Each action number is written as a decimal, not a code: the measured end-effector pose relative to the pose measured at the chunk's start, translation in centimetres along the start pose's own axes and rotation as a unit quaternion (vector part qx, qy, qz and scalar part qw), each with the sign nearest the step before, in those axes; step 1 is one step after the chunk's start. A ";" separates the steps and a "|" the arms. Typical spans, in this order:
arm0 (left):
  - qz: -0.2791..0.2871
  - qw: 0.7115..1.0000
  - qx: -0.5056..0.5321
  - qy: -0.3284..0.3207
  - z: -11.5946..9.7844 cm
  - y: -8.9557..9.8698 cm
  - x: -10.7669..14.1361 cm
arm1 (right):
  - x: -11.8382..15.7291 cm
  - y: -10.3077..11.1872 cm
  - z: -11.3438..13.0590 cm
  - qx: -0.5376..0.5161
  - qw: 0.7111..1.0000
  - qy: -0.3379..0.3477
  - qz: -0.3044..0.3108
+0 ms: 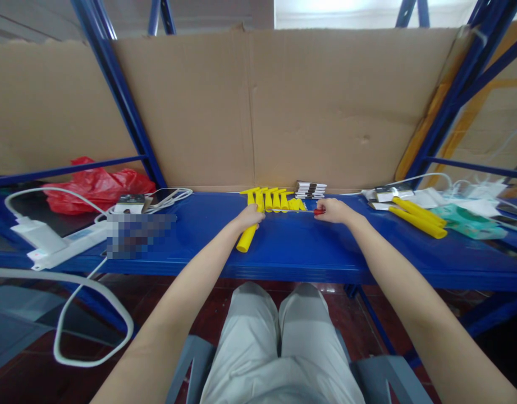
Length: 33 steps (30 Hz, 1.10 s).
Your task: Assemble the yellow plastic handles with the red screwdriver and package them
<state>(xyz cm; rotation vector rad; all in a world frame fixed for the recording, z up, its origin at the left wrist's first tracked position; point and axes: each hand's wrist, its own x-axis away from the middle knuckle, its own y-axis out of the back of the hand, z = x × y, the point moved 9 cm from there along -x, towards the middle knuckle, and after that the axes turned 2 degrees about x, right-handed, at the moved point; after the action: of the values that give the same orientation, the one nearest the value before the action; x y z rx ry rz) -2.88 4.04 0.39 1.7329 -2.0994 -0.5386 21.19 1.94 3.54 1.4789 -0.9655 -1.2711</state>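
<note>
My left hand [248,216] is closed around a yellow tubular handle [246,240], whose round end points toward me over the blue table. In my right hand [333,211] is a screwdriver [318,212], gripped by its red handle. Its thin shaft points left toward the piece in my left hand; whether the tip touches it is hard to make out. Behind my left hand stands a row of several yellow T-shaped pieces [277,197]. Small yellow parts [298,204] lie at the row's right end.
A stack of white and black packs [312,189] sits at the cardboard back wall [325,106]. Two yellow tubes [418,220] and a green packet [469,221] lie right. A power strip [68,247], cables and a red plastic bag [96,188] are left.
</note>
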 end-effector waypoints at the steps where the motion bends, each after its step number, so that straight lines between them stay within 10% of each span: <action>1: -0.001 1.000 0.000 -0.002 0.0 0.0 0.0 | 0.0 -0.1 -0.2 -0.006 1.000 0.003 0.004; 20: 0.000 0.998 -0.028 -0.060 -2.4 0.0 1.6 | 0.1 -1.7 3.0 -0.186 0.973 0.113 0.071; 33: 0.046 0.934 -0.195 -0.296 -11.5 -5.7 1.9 | -0.5 1.0 3.2 -0.247 0.960 0.067 -0.110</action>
<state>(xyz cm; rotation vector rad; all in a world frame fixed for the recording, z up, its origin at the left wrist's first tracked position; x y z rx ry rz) 7.43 0.48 7.45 1.3391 -2.2148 -1.4869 17.99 1.70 4.57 1.2731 -0.3582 -1.4227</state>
